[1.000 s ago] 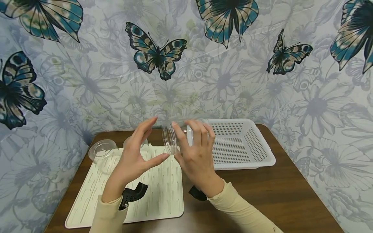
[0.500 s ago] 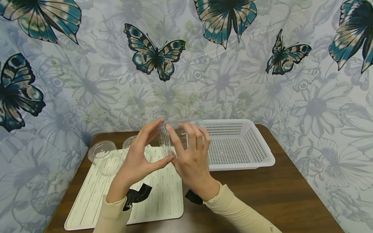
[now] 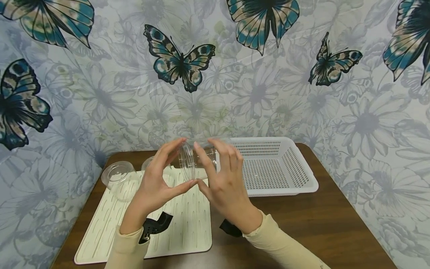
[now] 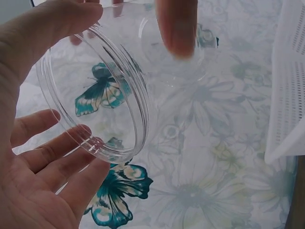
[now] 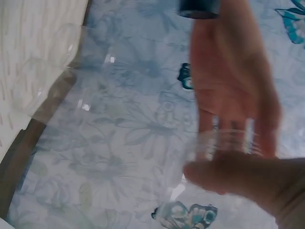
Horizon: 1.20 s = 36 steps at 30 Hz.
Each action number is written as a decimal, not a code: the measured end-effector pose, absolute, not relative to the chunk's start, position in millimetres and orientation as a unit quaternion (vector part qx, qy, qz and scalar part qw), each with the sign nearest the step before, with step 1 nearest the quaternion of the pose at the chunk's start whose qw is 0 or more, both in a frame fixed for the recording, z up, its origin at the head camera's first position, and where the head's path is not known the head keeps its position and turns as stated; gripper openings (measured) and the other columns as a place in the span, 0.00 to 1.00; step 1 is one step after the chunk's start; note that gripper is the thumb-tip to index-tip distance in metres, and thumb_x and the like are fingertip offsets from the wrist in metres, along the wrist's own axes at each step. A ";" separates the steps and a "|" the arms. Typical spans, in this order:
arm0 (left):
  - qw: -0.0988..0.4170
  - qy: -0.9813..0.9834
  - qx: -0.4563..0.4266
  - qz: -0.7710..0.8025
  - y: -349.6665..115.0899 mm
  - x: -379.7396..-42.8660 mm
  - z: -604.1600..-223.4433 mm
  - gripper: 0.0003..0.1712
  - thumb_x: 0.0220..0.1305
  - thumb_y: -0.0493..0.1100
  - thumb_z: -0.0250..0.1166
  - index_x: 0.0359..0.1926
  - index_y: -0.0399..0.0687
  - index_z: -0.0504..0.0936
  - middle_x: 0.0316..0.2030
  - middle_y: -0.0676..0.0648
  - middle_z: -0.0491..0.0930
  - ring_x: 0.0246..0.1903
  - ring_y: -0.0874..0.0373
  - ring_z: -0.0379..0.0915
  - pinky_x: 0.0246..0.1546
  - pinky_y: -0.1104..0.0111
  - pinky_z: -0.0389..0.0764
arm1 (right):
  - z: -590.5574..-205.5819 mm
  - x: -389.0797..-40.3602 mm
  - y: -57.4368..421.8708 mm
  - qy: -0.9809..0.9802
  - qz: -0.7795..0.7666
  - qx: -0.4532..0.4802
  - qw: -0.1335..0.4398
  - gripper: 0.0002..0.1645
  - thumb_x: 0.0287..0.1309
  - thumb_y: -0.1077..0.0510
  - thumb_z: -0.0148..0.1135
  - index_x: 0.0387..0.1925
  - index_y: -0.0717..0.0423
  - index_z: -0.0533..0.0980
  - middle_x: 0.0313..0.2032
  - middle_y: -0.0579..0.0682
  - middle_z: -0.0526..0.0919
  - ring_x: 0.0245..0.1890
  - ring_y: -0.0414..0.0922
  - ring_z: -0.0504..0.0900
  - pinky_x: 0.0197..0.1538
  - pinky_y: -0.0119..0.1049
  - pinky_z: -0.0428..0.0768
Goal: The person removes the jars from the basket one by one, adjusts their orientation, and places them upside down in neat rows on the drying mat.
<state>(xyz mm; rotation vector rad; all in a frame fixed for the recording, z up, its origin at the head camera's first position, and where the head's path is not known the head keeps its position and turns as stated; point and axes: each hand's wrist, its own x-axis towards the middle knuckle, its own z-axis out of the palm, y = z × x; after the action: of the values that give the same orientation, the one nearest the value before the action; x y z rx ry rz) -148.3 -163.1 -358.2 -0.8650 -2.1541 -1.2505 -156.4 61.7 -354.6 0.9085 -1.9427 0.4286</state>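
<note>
A clear plastic jar [image 3: 212, 154] is held on its side in the air, its ringed round lid [image 3: 186, 161] facing left. My left hand [image 3: 155, 186] grips the lid's edge, thumb on one side and fingers on the other; the left wrist view shows the fingers through the clear plastic. My right hand [image 3: 226, 183] holds the jar's body, fingers over the far side and thumb on the near side. Both thumb tips meet below the lid in the head view. In the right wrist view, the right thumb [image 5: 224, 171] crosses in front of the jar, which is blurred there.
A cream ribbed mat [image 3: 181, 231] lies on the left of the brown table [image 3: 289, 231]. One clear jar [image 3: 117, 175] stands at its back left corner, another [image 3: 147, 163] behind my left hand. A white perforated basket [image 3: 314, 183] stands at the back right. Butterfly-print fabric hangs behind.
One second ago my left fingers were spread just off the lid; now they are at its edge. The jar and my right hand have shifted slightly left.
</note>
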 end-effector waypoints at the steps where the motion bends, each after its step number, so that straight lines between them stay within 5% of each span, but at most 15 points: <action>1: 0.249 -0.790 -0.319 -0.462 -164.3 -148.4 -358.6 0.63 0.51 0.32 0.88 0.84 0.50 0.64 0.78 0.48 0.68 0.78 0.45 0.64 0.77 0.58 0.67 | -351.6 -155.6 65.5 -0.789 0.188 0.375 0.449 0.69 0.39 0.49 0.95 0.81 0.55 0.67 0.73 0.66 0.68 0.71 0.64 0.69 0.70 0.62 0.68; 6: 0.232 -0.781 -0.329 -0.478 -168.3 -147.0 -359.7 0.64 0.51 0.30 0.87 0.85 0.51 0.63 0.79 0.49 0.67 0.79 0.46 0.63 0.77 0.57 0.67 | -333.8 -157.9 92.8 -0.785 0.299 0.399 0.369 0.80 0.31 0.41 0.96 0.83 0.56 0.62 0.79 0.66 0.60 0.78 0.63 0.63 0.75 0.64 0.64; 11: 0.201 -0.766 -0.334 -0.511 -169.9 -142.6 -362.1 0.64 0.51 0.27 0.86 0.85 0.51 0.63 0.79 0.48 0.67 0.79 0.46 0.63 0.77 0.54 0.68 | -328.9 -169.5 118.7 -0.772 0.421 0.402 0.254 0.83 0.32 0.44 0.96 0.87 0.52 0.57 0.84 0.54 0.56 0.83 0.54 0.57 0.78 0.63 0.63; 16: 0.187 -0.743 -0.352 -0.538 -167.9 -141.5 -364.5 0.63 0.51 0.24 0.84 0.85 0.46 0.62 0.78 0.44 0.67 0.77 0.43 0.64 0.77 0.54 0.68 | -340.2 -176.8 129.4 -0.738 0.536 0.390 0.122 0.79 0.39 0.58 0.94 0.88 0.42 0.55 0.85 0.45 0.53 0.83 0.50 0.60 0.78 0.61 0.64; 23: 0.173 -0.733 -0.359 -0.551 -167.2 -142.1 -366.6 0.63 0.52 0.24 0.82 0.85 0.45 0.61 0.80 0.42 0.66 0.78 0.42 0.63 0.77 0.55 0.69 | -349.7 -182.2 128.7 -0.612 0.678 0.406 -0.023 0.64 0.54 0.70 0.84 0.85 0.58 0.56 0.84 0.54 0.57 0.79 0.66 0.65 0.74 0.62 0.72; 36: 0.162 -0.756 -0.334 -0.540 -170.8 -135.3 -371.6 0.61 0.59 0.25 0.78 0.87 0.51 0.58 0.84 0.47 0.60 0.82 0.44 0.56 0.78 0.56 0.66 | -354.8 -186.6 127.3 -0.597 0.707 0.377 -0.047 0.59 0.54 0.69 0.85 0.82 0.55 0.63 0.75 0.64 0.68 0.73 0.63 0.73 0.70 0.61 0.77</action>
<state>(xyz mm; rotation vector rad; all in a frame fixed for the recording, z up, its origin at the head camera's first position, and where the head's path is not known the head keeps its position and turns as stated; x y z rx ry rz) -135.3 -170.8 -371.6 -0.9521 -2.1572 -1.5410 -186.6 127.3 -354.8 1.2222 -1.9332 2.2900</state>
